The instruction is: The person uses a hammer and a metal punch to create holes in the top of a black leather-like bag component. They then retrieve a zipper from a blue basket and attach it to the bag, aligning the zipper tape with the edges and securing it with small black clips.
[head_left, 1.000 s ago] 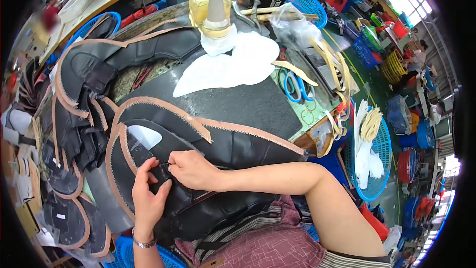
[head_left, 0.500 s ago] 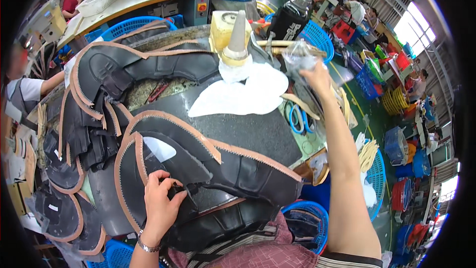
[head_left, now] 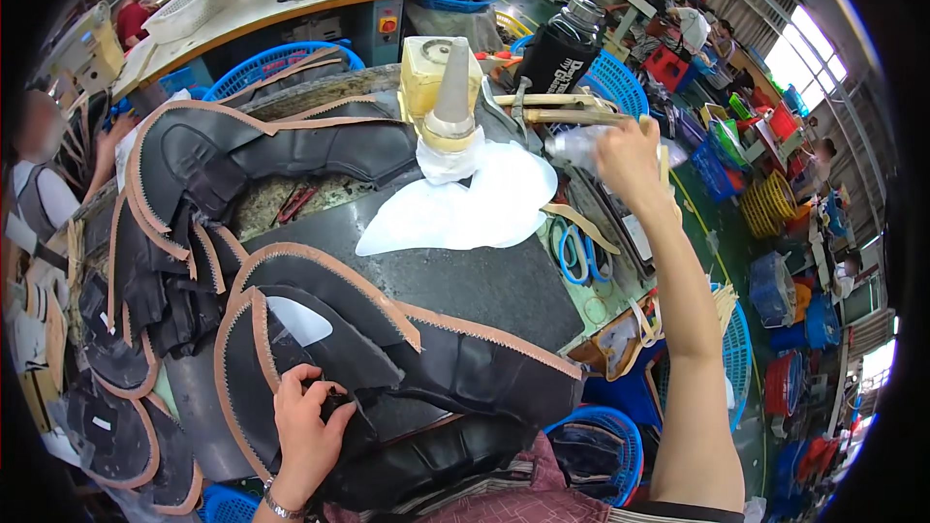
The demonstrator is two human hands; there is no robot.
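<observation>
My left hand (head_left: 308, 426) is closed on the lower edge of a black leather piece (head_left: 334, 349), with a white patch (head_left: 298, 321) at its far end. This piece lies over a larger black leather piece (head_left: 484, 337) edged in a brownish zigzag-cut strip. My right hand (head_left: 630, 163) is stretched out to the far right, its fingers curled on a crumpled clear plastic bag (head_left: 575, 144) beside wooden-handled tools (head_left: 572, 117). White sheet pieces (head_left: 441, 218) lie mid-table, against a cone-topped metal tool (head_left: 452, 102) with white wrapping at its foot.
Stacked black leather pieces (head_left: 170, 271) cover the table's left side. Blue-handled scissors (head_left: 574, 252) lie at the right edge. A black bottle (head_left: 562, 46) stands at the back. Blue baskets (head_left: 635, 446) sit beside the table. A co-worker (head_left: 44, 179) is at the far left.
My right hand has lowered slightly and shifted right with the plastic, which now sits lower beside the tools. My left hand keeps its grip on the leather. The view has shifted slightly.
</observation>
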